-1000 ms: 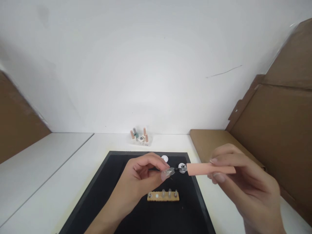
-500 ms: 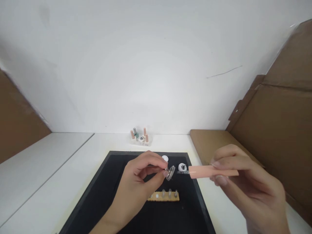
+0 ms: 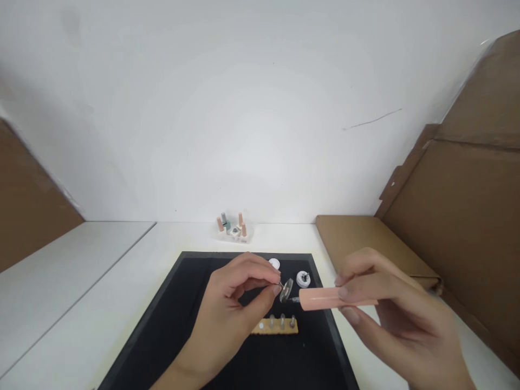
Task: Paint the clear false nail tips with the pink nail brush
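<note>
Pinched between the thumb and fingers of my left hand [image 3: 227,311] is a small clear round disc [image 3: 287,289] on a thin metal stem, tilted on its edge. My right hand [image 3: 400,319] grips a pink nail polish brush [image 3: 323,298] by its cap, held sideways. Its wet-looking bristle tip meets the lower edge of the disc, touching it or nearly so. Below the hands, a tan strip [image 3: 278,329] carries several nail-tip-like pieces standing upright; its left end is hidden behind my left hand.
A black mat [image 3: 174,298] lies on the white table. On it are a white jar [image 3: 303,279] with dark bits inside and a white lid [image 3: 274,264]. Behind stands a clear tray [image 3: 233,240] of nail polish bottles. Cardboard [image 3: 357,238] borders the right side.
My right hand has moved left and slightly down, bringing the brush tip from a gap beside the disc to its lower edge. My left hand has hardly moved.
</note>
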Demonstrator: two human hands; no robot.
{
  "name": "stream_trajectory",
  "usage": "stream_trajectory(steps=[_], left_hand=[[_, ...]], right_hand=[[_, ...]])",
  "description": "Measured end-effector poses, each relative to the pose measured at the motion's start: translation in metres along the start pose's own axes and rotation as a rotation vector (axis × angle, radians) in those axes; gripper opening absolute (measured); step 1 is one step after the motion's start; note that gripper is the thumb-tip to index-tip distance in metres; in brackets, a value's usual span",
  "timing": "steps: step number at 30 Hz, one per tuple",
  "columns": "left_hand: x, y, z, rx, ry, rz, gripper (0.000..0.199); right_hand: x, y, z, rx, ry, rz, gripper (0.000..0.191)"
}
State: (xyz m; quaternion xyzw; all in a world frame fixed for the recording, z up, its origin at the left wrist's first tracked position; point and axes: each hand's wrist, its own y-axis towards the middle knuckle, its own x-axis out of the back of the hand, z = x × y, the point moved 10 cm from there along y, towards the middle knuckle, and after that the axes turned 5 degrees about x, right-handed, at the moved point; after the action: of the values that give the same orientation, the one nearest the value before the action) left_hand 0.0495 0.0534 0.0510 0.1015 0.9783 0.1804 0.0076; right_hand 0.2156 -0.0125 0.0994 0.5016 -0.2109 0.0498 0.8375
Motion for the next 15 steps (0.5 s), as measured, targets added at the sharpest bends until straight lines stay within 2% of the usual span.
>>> stream_trajectory(steps=[5, 12, 15], left_hand=[[0.002, -0.003, -0.003, -0.06, 0.041, -0.009, 0.027], [0.004, -0.012, -0.016, -0.242, 0.16, -0.031, 0.03], [0.003, -0.015, -0.023, -0.337, 0.262, -0.049, 0.027]], right_hand=[[0.003, -0.006, -0.005, -0.02, 0.018, -0.046, 0.028], [0.014, -0.011, -0.007, -0.035, -0.028, -0.133, 0.026], [0.015, -0.01, -0.005, -0.02, -0.025, -0.125, 0.026]])
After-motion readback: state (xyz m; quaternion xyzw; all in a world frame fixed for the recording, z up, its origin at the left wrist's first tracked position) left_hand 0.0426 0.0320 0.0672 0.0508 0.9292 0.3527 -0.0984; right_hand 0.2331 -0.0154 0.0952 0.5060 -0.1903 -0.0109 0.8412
